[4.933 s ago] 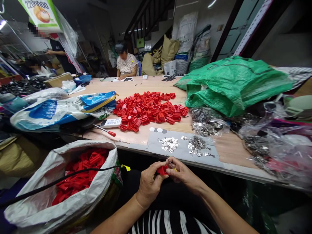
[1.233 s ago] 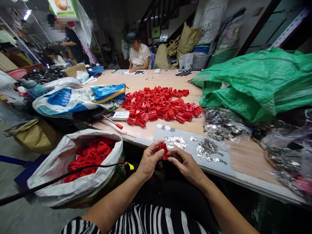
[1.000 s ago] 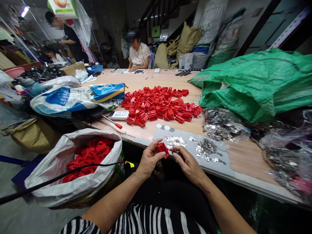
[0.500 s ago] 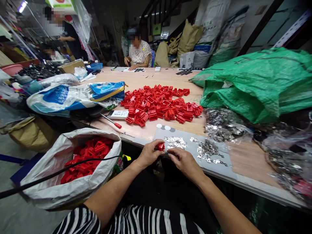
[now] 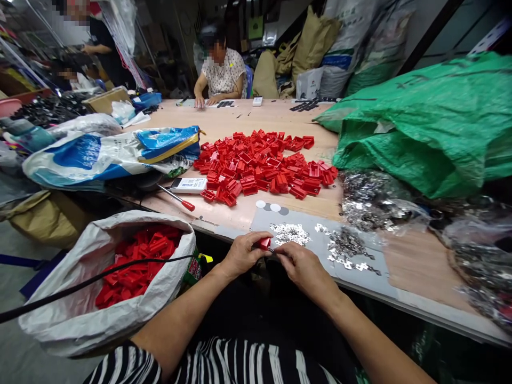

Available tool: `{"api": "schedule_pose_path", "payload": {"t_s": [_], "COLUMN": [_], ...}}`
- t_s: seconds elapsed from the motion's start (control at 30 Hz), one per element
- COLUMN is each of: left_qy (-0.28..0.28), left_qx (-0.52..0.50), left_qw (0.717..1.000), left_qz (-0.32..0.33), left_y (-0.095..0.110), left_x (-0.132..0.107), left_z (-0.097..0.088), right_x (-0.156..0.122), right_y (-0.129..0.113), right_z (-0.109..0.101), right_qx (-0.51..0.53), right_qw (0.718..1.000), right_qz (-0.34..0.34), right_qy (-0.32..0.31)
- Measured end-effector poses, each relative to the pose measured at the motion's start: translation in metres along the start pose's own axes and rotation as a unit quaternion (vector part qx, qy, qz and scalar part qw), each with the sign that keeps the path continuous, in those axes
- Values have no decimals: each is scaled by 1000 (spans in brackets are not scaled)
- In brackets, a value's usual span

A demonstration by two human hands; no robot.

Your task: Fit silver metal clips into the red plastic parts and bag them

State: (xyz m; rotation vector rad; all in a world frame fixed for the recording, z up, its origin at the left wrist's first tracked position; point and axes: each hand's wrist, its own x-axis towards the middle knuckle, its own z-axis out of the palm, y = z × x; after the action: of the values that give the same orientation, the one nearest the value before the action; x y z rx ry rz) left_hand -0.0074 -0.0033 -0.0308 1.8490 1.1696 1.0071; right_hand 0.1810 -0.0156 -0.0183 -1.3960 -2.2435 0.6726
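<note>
My left hand point(image 5: 242, 255) pinches a small red plastic part point(image 5: 264, 243) just below the table's front edge. My right hand point(image 5: 301, 266) is closed around a thin metal tool whose tip touches the red part. A pile of the same red parts point(image 5: 262, 168) lies on the wooden table ahead. Small shiny metal pieces point(image 5: 288, 233) lie on a grey mat point(image 5: 320, 253) right in front of my hands.
A white sack point(image 5: 100, 314) of red parts stands at my left, with a black cable across it. A red-handled screwdriver point(image 5: 176, 198), a blue-white bag point(image 5: 108, 154), a green sack point(image 5: 424, 122) and bags of metal pieces point(image 5: 372, 200) crowd the table. A person sits at the far end.
My hands have lowered the red part from an upright hold to the table edge, and the tool tip now meets it. The view tilted down slightly.
</note>
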Motion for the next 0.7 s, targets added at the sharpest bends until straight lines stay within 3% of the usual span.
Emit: {"api": "schedule_pose_path", "payload": {"t_s": [0.27, 0.4, 0.53, 0.63, 0.7], "left_qy": [18, 34, 74, 117, 139], "left_qx": [-40, -47, -49, -142, -273], "left_qw": [999, 998, 995, 980, 946], "left_qz": [-20, -29, -41, -76, -109], "left_y": [-3, 2, 12, 23, 32], "left_x": [-2, -5, -15, -23, -27], "left_z": [3, 3, 3, 4, 3], "right_x": [6, 2, -8, -16, -20], "right_y": [-21, -12, -5, -9, -16], "right_z": [3, 3, 2, -3, -9], "right_qx": [-86, -33, 70, 149, 191], "right_qw": [995, 999, 995, 988, 981], "right_qz": [46, 16, -44, -29, -21], "right_qy": [-3, -1, 58, 41, 5]}}
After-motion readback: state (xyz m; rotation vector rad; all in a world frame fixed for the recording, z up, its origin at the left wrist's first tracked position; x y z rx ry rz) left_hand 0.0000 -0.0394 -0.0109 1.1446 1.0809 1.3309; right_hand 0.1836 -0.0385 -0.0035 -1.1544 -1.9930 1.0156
